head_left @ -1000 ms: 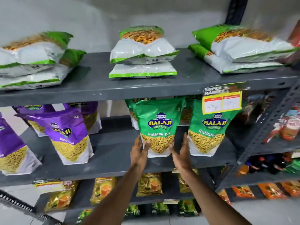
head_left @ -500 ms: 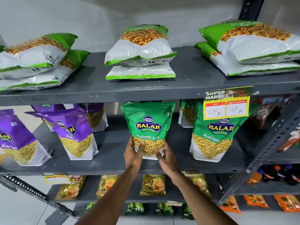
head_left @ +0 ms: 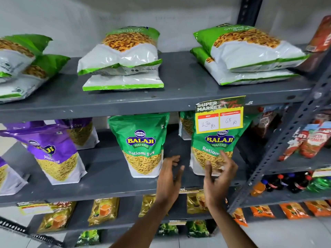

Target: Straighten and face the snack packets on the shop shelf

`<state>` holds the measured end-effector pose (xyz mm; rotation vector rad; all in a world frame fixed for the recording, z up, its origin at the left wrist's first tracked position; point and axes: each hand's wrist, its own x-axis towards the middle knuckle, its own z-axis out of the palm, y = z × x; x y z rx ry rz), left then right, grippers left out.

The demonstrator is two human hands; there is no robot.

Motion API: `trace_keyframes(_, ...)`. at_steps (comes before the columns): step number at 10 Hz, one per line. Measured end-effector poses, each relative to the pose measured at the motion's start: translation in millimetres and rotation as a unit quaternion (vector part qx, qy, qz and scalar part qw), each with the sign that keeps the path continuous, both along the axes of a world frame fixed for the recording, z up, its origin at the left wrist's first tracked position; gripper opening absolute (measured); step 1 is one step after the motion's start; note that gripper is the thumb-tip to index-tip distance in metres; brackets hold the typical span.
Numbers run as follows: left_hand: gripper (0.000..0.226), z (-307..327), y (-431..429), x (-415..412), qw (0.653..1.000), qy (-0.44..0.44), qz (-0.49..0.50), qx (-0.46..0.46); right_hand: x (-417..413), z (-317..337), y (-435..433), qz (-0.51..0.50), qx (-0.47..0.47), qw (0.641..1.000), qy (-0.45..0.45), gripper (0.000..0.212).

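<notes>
Two green Balaji Ratlami Sev packets stand upright on the middle grey shelf (head_left: 111,187). The left green packet (head_left: 141,145) faces front and nothing touches it. The right green packet (head_left: 213,151) stands under a price tag. My left hand (head_left: 170,176) hovers in the gap between the two packets, fingers apart, holding nothing. My right hand (head_left: 218,174) is open in front of the right packet's lower part; whether it touches the packet I cannot tell. A tilted purple packet (head_left: 53,154) stands further left.
A yellow price tag (head_left: 219,115) hangs from the upper shelf edge. White and green packets (head_left: 121,58) lie flat on the upper shelf. A slanted metal post (head_left: 286,138) borders the right, with ketchup pouches (head_left: 311,140) and bottles beyond. Yellow packets (head_left: 103,210) fill the lower shelf.
Both hands let go of the left green packet, which now stands upright facing front, and moved right toward the right green packet. The view also shifted.
</notes>
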<state>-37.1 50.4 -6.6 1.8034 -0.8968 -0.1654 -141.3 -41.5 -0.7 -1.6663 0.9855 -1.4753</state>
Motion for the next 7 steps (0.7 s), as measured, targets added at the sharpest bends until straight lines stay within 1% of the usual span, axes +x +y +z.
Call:
trace_keyframes(1, 0.054, -2, -31, -5, 0.997, 0.076, -0.002, 0.007, -15, -9, -39, 0.029, 0.069, 0.997, 0.004, 0.068)
trace_keyframes(2, 0.074, -14, -69, -5, 0.981, 0.188, -0.024, 0.03, -32, -25, -75, 0.108, 0.164, 0.979, 0.046, 0.084)
trace_keyframes(3, 0.066, -21, -84, -5, 0.982, 0.18, -0.026, 0.053, -33, -26, -83, 0.149, 0.168, 0.971, 0.078, 0.098)
trace_keyframes(4, 0.047, -20, -92, -18, 0.986, 0.162, 0.019, 0.03, -30, -26, -86, 0.177, 0.168, 0.966, 0.085, 0.099)
trace_keyframes(5, 0.042, -19, -93, -23, 0.989, 0.141, 0.044, 0.022, -28, -25, -92, 0.193, 0.17, 0.961, 0.098, 0.114)
trace_keyframes(6, 0.04, -18, -99, -27, 0.991, 0.12, 0.065, 0.015, -25, -22, -106, 0.213, 0.196, 0.95, 0.117, 0.129)
trace_keyframes(7, 0.043, -20, -99, -29, 0.991, 0.12, 0.059, 0.011, -26, -26, -105, 0.216, 0.182, 0.949, 0.139, 0.128)
